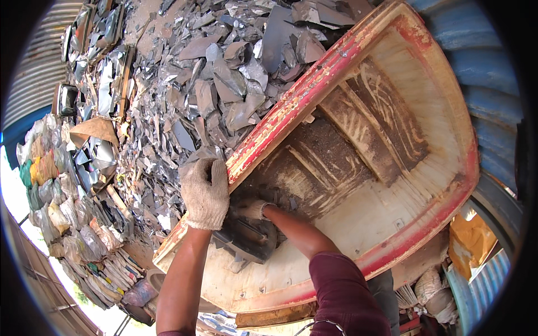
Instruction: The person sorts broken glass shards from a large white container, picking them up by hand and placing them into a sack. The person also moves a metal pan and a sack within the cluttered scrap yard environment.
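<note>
Dark scrap (246, 238) lies low in the frame's centre, on the floor of a red-rimmed tub (392, 246). The right hand (252, 210), gloved, presses down among the shards just above that piece; its fingers are buried, so whether they clench anything cannot be told. The left hand (205, 193), also gloved, curls its fingers over the tub's red rim, gripping it. Farther up, the tub's worn, pale inside with brown streaks fills the right half. Beyond the rim, a heap of grey shards (224, 84) spreads across the upper left. Stuffed sacks (50, 185) line the far left edge. Blue corrugated sheet (487, 73) curves along the right.
</note>
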`<control>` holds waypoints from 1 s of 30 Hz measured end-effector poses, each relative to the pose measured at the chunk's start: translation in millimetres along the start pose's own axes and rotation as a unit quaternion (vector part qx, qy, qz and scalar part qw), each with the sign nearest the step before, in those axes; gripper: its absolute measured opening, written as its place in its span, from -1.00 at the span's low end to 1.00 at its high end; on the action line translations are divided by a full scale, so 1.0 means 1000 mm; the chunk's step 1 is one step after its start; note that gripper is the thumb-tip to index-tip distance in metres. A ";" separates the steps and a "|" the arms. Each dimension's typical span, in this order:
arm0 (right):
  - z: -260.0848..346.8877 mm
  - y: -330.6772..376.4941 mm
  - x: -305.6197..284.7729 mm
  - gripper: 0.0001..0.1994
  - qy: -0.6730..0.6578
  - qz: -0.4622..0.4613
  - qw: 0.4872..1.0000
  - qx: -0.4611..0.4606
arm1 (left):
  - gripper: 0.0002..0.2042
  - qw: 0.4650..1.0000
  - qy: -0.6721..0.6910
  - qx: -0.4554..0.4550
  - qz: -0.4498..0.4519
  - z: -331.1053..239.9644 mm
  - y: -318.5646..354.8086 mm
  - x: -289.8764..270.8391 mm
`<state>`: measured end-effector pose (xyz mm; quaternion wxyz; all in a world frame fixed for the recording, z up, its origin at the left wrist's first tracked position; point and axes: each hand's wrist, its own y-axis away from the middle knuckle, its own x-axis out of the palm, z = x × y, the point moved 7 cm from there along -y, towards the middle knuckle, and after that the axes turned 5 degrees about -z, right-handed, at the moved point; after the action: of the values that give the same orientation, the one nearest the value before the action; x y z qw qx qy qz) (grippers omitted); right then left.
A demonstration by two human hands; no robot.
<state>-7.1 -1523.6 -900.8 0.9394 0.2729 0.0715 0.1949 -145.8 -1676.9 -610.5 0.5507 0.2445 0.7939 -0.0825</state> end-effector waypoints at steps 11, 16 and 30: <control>-0.106 0.086 -0.307 -0.46 0.119 -0.604 0.690 0.381 | -0.76 1.000 -0.002 0.017 -0.015 -0.005 0.000 -0.002; -0.084 0.053 -0.249 -0.49 0.283 -0.458 0.815 0.214 | -0.77 1.000 0.020 -0.020 0.003 0.001 0.001 0.001; -0.065 0.012 -0.190 -0.42 0.159 -0.514 0.823 0.183 | -0.74 0.999 0.021 0.020 -0.022 -0.001 0.002 -0.002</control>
<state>-200.1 -1559.6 -943.8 0.8118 0.3286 0.3842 -0.2922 -145.1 -1675.1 -608.3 0.5272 0.2393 0.8085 -0.1053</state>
